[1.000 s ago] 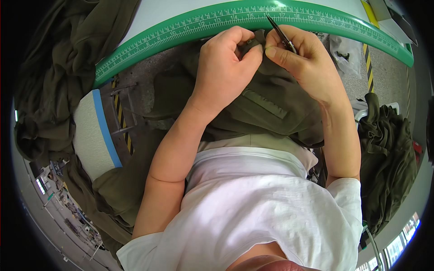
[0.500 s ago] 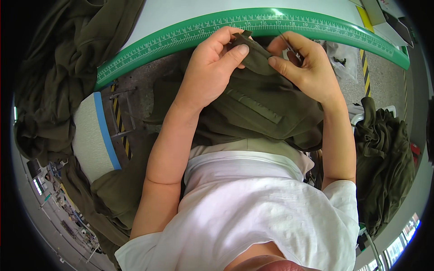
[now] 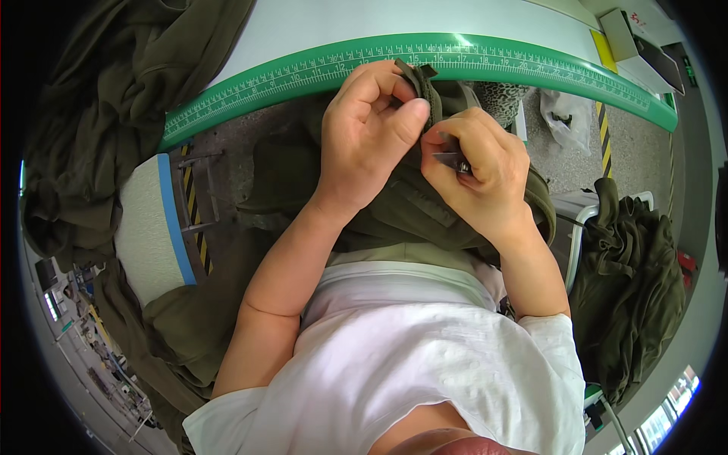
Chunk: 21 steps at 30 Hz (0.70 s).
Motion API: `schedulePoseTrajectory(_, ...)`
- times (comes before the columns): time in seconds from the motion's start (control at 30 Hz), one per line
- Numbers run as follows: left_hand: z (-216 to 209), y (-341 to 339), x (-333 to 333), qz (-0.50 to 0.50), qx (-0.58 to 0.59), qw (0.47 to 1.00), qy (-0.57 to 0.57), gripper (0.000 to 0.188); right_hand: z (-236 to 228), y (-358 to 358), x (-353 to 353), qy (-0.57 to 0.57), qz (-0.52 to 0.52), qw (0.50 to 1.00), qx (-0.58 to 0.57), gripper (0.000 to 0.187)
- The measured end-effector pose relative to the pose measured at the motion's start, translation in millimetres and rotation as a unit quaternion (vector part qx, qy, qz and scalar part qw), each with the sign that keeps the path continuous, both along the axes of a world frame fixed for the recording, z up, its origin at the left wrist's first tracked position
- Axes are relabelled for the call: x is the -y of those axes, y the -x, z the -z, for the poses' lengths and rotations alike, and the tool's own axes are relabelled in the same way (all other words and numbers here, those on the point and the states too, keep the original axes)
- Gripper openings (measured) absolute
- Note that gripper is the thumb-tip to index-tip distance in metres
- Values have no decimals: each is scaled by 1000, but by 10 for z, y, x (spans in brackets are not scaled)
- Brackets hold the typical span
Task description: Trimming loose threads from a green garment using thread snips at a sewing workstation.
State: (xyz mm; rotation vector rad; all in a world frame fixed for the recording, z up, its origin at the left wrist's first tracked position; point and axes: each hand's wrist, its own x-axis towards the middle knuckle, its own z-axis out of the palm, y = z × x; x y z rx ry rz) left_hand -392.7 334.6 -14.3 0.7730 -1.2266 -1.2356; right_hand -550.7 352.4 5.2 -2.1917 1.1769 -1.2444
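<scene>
An olive-green garment (image 3: pixel 413 199) lies over my lap and rises toward the table edge. Between its thumb and fingers, my left hand (image 3: pixel 370 125) pinches a narrow seamed edge of it, with a short tab standing up at the top. My right hand (image 3: pixel 485 163) is closed around small metal thread snips (image 3: pixel 453 160), whose pointed blades show at the curled fingers. The thumb and fingertip of that hand come against the garment edge just below my left thumb. Exactly what those fingertips pinch is hidden.
A green edge strip with ruler marks (image 3: pixel 303 76) borders the white table (image 3: pixel 364 17). Olive garments are heaped at the left (image 3: pixel 114 98) and hang on a white-framed rack at the right (image 3: pixel 633 280). A clear plastic bag (image 3: pixel 565 121) lies beyond my right hand.
My right hand has come left and lower, turning so the snips' blades show. The garment edge, spread flat before, is now folded upright in my left hand.
</scene>
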Motion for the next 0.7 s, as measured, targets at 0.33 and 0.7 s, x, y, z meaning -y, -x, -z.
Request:
schedulePoseTrajectory(0.33,-61,36,-22,-3,33,998,-47,9,-73,14,82,-168,29,975,142,14)
schedulePoseTrajectory(0.7,-132,54,-20,-19,157,986,-44,7,-36,155,279,-276,4,954,119,13)
